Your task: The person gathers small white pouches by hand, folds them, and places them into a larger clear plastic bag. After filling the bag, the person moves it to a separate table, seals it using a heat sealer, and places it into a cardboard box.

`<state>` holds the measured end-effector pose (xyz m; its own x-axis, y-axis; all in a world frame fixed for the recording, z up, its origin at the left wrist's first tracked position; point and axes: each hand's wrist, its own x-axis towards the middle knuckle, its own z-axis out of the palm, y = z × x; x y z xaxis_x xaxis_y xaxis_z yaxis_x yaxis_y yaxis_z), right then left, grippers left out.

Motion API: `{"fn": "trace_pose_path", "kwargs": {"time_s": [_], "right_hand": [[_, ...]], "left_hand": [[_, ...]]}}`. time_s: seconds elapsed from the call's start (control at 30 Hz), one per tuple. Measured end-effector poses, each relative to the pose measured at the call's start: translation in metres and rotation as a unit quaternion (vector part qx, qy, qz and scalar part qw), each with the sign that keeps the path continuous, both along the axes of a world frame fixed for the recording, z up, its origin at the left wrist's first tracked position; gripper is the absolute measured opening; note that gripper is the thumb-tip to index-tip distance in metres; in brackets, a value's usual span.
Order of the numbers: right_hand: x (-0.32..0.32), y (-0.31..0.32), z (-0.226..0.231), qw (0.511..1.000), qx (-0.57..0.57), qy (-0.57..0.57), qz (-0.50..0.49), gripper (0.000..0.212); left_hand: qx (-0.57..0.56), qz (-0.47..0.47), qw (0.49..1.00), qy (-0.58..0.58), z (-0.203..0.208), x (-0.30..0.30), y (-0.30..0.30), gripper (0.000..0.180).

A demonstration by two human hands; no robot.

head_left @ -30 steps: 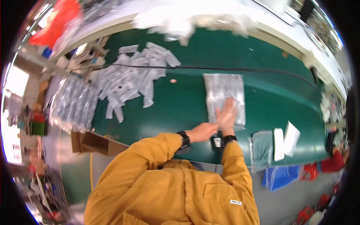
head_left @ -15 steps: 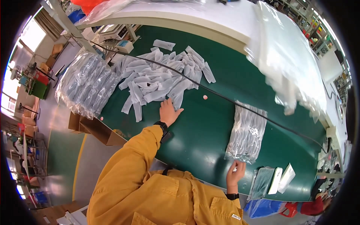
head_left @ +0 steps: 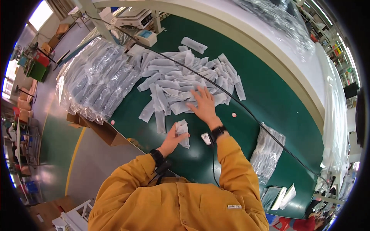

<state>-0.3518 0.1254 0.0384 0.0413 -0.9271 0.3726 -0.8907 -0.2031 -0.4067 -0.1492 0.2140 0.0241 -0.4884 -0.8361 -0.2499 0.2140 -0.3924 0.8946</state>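
Observation:
My left hand (head_left: 172,140) is closed around a small frosted white packet (head_left: 182,133), held over the near part of the green table. Further right, my right hand (head_left: 204,106) reaches to the near edge of a loose pile of similar frosted packets (head_left: 181,77), fingers spread and thumb apart. Its fingertips touch or hover over the packets; which of these, I cannot tell. What lies inside the packets does not show. A small white device with a black cable (head_left: 207,139) lies or hangs next to my right wrist.
A clear bag full of packets (head_left: 96,77) stands at the table's left edge, above a cardboard box (head_left: 102,133). Another filled clear bag (head_left: 268,152) lies at right on the green table (head_left: 266,92). A black cable (head_left: 246,109) crosses overhead, below a white shelf (head_left: 246,38).
My right hand has left the bag at right and moved to the pile. My left hand has drawn back from the pile with a packet. The whole view has shifted.

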Motion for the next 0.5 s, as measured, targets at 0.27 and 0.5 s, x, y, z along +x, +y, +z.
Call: {"fn": "trace_pose_path", "kwargs": {"time_s": [0.27,0.5], "right_hand": [[0.017,0.034,-0.04,0.985,0.096,0.142,0.023,0.049],[0.012,0.126,-0.013,0.986,0.111,0.107,-0.062,0.042]], "left_hand": [[-0.471,-0.034,0.803,-0.364,-0.004,0.06,-0.025,0.014],[-0.114,-0.155,0.94,-0.281,0.002,0.083,-0.021,0.018]]}}
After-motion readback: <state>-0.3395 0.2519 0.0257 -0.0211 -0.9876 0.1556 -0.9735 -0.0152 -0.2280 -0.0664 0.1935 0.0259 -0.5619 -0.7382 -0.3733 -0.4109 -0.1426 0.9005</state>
